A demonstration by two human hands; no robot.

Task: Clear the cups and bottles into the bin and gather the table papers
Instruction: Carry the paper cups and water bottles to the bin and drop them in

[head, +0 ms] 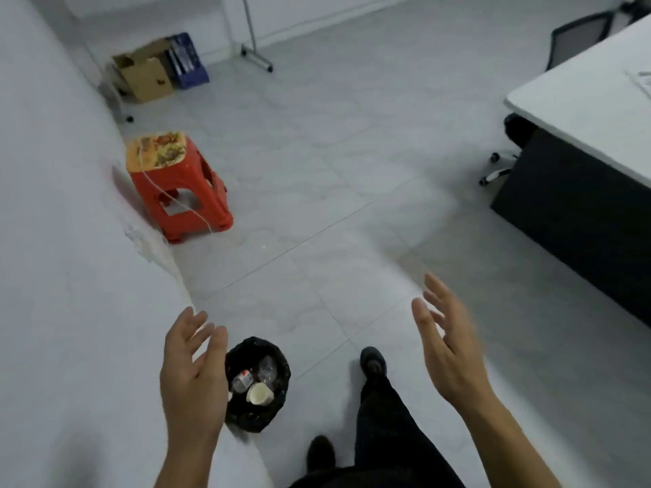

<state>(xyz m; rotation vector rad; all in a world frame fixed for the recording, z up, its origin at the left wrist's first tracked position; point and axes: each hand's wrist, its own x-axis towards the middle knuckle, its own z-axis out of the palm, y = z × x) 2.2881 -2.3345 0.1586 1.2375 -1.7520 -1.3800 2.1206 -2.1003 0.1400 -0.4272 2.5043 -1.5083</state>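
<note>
A small bin lined with a black bag (278, 412) stands on the floor by the white wall. Inside it lie a white paper cup (260, 393) and clear plastic bottles (266, 368). My left hand (192, 378) hovers just left of the bin, fingers spread and empty. My right hand (449, 346) is raised to the right of the bin, palm turned inward, fingers apart, holding nothing. A white table (584, 110) stands at the far right with papers (643, 81) at the frame's edge.
A red plastic stool (179, 191) stands by the wall ahead. A cardboard box (144, 73) and blue folders (186, 59) sit in the far corner. A wheeled stand (255, 56) and an office chair (577, 33) are further back. My legs and shoes (373, 362) are beside the bin.
</note>
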